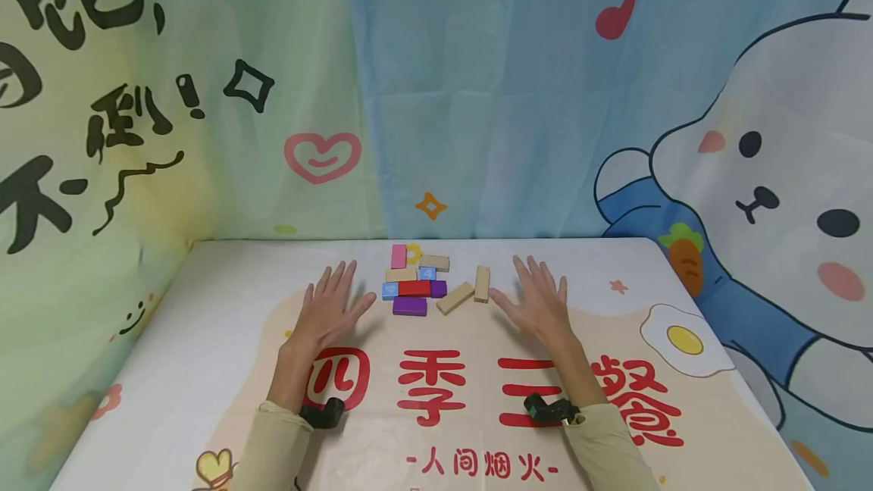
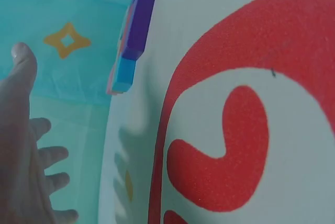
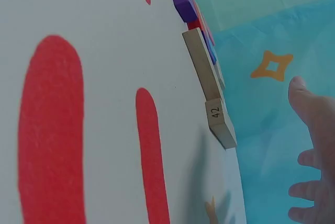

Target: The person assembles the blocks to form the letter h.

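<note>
My left hand (image 1: 327, 311) is held with fingers spread, just left of a cluster of small blocks, and holds nothing. On the other side my right hand (image 1: 542, 306) is spread the same way, close to a plain wooden block (image 1: 482, 284). Another wooden block (image 1: 455, 298) lies slanted beside it. In the cluster are a purple block (image 1: 410, 307), a red block (image 1: 414, 289), a pink block (image 1: 398, 256), a blue cube (image 1: 427, 273) and a yellow piece (image 1: 414, 253). In the right wrist view, one wooden block (image 3: 221, 123) bears the number 42.
The blocks lie on a table with a printed cloth (image 1: 430, 430) with large red characters. A patterned curtain (image 1: 477, 97) hangs behind the table's far edge. Each wrist wears a small black camera, such as the left camera (image 1: 323, 413).
</note>
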The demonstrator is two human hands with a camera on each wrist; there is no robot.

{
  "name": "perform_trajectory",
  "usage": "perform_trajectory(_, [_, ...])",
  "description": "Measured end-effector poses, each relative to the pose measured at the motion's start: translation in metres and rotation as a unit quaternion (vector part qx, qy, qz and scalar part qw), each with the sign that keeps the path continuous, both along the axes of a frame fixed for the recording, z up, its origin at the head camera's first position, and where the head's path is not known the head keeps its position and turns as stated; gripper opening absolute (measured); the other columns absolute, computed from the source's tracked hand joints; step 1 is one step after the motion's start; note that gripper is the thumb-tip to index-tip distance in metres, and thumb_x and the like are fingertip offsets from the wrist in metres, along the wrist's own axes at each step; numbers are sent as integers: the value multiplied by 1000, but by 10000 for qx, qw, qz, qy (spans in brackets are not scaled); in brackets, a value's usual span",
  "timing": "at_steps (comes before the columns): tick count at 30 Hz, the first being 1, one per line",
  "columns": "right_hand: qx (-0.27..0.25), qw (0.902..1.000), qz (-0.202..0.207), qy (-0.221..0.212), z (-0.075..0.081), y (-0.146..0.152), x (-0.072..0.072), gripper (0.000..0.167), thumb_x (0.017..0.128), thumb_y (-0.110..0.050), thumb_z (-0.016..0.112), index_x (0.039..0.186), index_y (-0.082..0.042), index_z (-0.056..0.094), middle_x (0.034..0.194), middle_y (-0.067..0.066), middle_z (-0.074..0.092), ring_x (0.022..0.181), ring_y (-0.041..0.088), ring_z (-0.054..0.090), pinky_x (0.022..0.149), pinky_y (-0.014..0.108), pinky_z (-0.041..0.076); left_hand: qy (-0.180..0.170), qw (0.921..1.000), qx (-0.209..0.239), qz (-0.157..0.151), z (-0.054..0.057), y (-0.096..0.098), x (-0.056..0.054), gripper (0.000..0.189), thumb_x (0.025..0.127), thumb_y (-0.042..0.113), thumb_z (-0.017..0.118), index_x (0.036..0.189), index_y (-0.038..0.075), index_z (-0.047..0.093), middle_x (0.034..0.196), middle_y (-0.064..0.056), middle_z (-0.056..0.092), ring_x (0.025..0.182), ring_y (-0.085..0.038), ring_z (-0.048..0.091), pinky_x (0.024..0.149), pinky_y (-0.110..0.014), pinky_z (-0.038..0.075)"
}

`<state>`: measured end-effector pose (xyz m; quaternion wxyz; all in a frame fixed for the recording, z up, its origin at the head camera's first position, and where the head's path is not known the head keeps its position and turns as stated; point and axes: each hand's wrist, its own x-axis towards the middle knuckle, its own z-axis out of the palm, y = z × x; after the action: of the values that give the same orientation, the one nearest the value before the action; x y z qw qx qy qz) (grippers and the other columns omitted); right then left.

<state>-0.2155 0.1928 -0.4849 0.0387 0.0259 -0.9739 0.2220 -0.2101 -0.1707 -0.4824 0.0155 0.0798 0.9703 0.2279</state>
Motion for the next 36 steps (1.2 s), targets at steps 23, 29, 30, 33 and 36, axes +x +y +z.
perform_trajectory(23, [-822,9933,782,220,-5,-48,16,63,90,-45,63,143,-15,47,146,11,50,137,33,44,113,57,34,-94,9977,525,-425,0,5,20,80,91,57,55,154,18,26,159,-12,29,146,-37,27,112,-64,30])
perform_trajectory(29, [-863,9914,957,224,-8,-55,16,64,88,-45,64,143,-16,48,144,10,52,135,32,47,111,57,37,-352,9960,702,-436,3,7,25,80,90,55,58,154,21,24,159,-11,28,146,-36,26,108,-66,34])
perform_trajectory(30, [-879,9909,994,240,-8,-56,16,63,88,-44,64,142,-15,48,144,10,52,134,32,47,110,57,37,-370,9956,729,-462,4,7,26,80,90,54,58,154,21,25,158,-11,29,146,-36,27,108,-66,35])
perform_trajectory(33, [-860,9895,1132,263,-10,-61,16,61,89,-42,64,141,-15,49,142,9,54,133,31,48,109,58,39,-388,9950,755,-532,3,5,30,79,90,52,60,154,21,26,157,-11,33,144,-35,31,108,-63,37])
perform_trajectory(36, [-872,9874,1303,210,-12,-67,17,59,89,-40,64,140,-13,50,141,8,54,134,31,48,109,58,38,-365,9948,751,-587,2,2,35,78,90,50,61,153,19,28,155,-11,36,141,-36,34,107,-62,39])
